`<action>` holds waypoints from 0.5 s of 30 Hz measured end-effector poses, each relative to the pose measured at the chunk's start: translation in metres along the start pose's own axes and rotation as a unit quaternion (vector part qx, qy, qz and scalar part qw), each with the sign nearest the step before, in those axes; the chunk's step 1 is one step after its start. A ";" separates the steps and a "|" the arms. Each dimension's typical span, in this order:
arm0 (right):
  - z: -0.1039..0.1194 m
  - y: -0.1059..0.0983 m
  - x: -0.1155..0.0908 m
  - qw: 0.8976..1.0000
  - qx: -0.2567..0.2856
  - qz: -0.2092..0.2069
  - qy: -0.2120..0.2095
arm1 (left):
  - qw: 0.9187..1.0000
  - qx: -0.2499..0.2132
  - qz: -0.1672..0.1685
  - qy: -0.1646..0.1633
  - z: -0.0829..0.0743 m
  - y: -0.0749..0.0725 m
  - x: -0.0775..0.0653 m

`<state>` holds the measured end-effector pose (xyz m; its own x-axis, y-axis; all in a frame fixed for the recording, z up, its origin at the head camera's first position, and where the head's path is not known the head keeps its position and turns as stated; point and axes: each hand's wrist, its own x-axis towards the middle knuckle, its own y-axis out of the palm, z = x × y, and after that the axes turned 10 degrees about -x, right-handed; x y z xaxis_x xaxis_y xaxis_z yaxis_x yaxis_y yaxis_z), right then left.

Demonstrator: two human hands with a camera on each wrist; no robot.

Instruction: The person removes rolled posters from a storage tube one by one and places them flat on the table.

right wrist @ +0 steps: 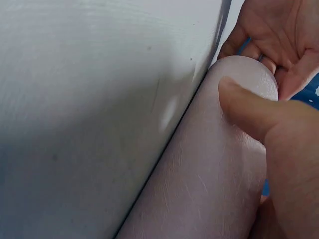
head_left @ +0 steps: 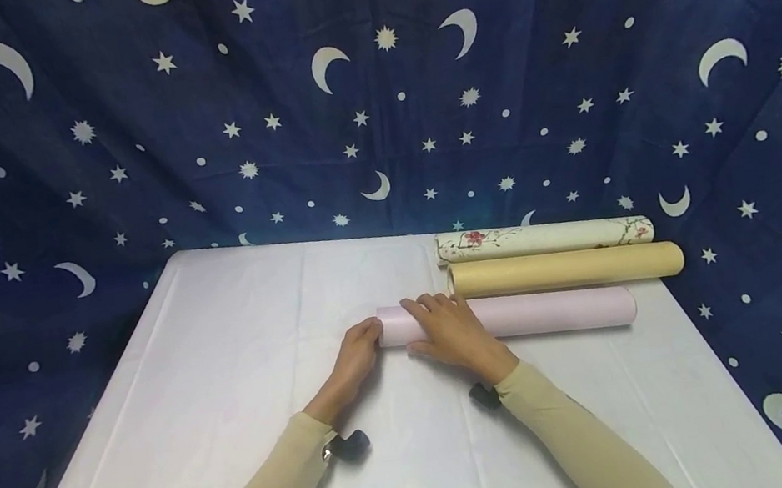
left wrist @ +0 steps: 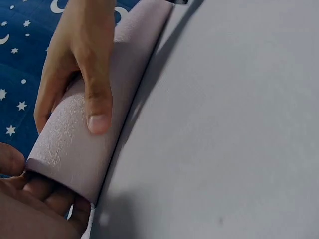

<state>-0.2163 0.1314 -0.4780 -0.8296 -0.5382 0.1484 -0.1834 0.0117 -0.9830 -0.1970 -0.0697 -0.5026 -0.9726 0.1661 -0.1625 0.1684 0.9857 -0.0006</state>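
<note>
A pale pink wallpaper roll with a finely creased surface lies crosswise on the white-covered table. At its left end is my left hand; in the left wrist view, its fingers reach into the roll's open end, with the thumb at the rim. My right hand grips the roll from above, a little in from that end. Its thumb lies along the near side, while the other fingers go over the far side, partly hidden.
Behind the pink roll lie a yellow roll and a cream roll with a floral print, side by side. A dark blue cloth with moons and stars hangs behind the white table.
</note>
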 end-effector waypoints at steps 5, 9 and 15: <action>0.001 0.004 -0.004 1.000 -0.024 -0.003 -0.002 | 0.998 -0.048 0.036 -0.012 0.003 0.003 0.000; 0.001 0.005 -0.004 0.999 -0.028 -0.019 -0.006 | 0.997 -0.063 0.033 -0.006 0.002 0.003 0.000; 0.001 0.005 -0.001 0.999 -0.028 -0.021 -0.006 | 0.998 -0.061 0.021 -0.008 0.002 -0.001 0.003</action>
<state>-0.2158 0.1308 -0.4832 -0.8140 -0.5498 0.1871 -0.2466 0.0356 -0.9685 -0.1994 -0.0700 -0.5050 -0.9622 0.2088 -0.1750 0.1883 0.9740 0.1263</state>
